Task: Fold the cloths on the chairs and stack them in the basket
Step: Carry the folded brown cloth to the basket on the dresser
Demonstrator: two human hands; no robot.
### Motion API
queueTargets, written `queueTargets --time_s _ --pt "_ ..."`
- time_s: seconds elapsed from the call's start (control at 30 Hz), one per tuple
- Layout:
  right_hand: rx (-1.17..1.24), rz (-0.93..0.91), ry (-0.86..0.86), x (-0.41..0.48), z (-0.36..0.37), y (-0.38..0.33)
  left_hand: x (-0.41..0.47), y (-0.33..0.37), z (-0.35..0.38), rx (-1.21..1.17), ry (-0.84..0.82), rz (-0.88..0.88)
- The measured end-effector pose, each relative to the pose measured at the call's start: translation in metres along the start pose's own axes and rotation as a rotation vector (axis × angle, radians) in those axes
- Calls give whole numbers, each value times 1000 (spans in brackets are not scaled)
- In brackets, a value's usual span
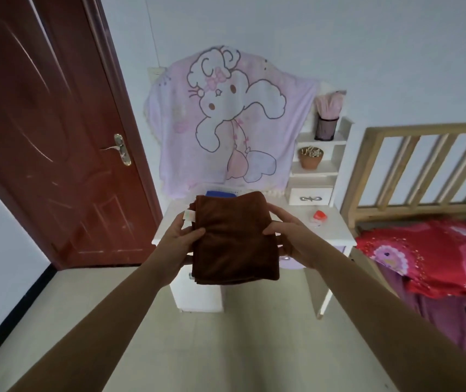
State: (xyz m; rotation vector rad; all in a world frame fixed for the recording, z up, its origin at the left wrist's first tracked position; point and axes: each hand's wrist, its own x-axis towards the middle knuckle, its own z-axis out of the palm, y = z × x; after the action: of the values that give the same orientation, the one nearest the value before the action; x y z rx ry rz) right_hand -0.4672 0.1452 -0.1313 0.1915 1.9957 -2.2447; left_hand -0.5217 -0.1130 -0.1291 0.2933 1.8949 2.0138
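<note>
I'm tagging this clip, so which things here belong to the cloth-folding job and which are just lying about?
Job:
- folded brown cloth, held by left hand and right hand
- blue cloth behind it

Lying about:
- pink cartoon blanket
- pen holder
- clay pot
- red pillow
- door

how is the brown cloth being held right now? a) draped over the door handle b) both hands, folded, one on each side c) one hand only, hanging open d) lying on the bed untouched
b: the folded brown cloth is up in front of the white desk, with the left hand gripping its left edge and the right hand its right edge.
</note>
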Motion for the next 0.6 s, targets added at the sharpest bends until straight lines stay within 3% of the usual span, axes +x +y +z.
queueTargets --time_s 0.27,0.6 --pt "-9 26 -3 237 -53 -13 239 -1 -42 88 80 -92" --pt "-9 66 -7 458 -54 -59 450 33 -122 163 165 -90"
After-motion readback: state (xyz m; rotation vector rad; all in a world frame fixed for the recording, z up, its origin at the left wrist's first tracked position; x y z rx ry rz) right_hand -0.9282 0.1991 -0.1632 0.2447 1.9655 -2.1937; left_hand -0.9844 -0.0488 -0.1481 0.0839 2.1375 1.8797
